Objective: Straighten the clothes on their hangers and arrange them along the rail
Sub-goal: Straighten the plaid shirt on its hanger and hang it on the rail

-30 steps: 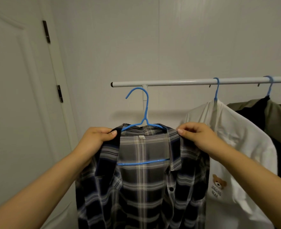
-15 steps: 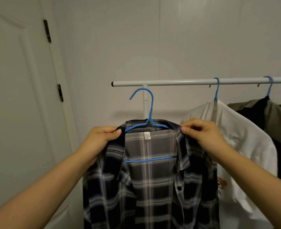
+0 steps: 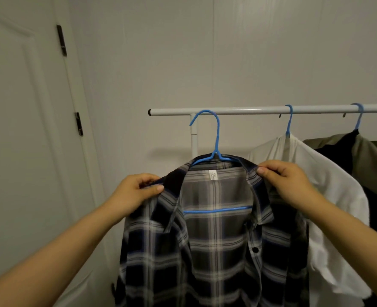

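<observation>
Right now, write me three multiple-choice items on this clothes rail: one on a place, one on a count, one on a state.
1. Where does the white shirt hang, seen from the camera?
A. Right of the plaid shirt
B. Left of it
C. On the door

2. How many blue hanger hooks show at the rail?
A. One
B. Three
C. Five

3. What are the hands doing?
A. Hanging free
B. Gripping the rail
C. Pinching the plaid shirt's shoulders

Answers:
1 A, the white shirt is on the next hanger to the right.
2 B, one hook at the plaid shirt's hanger and two further right.
3 C, the left hand and the right hand each hold fabric beside the collar.
</observation>
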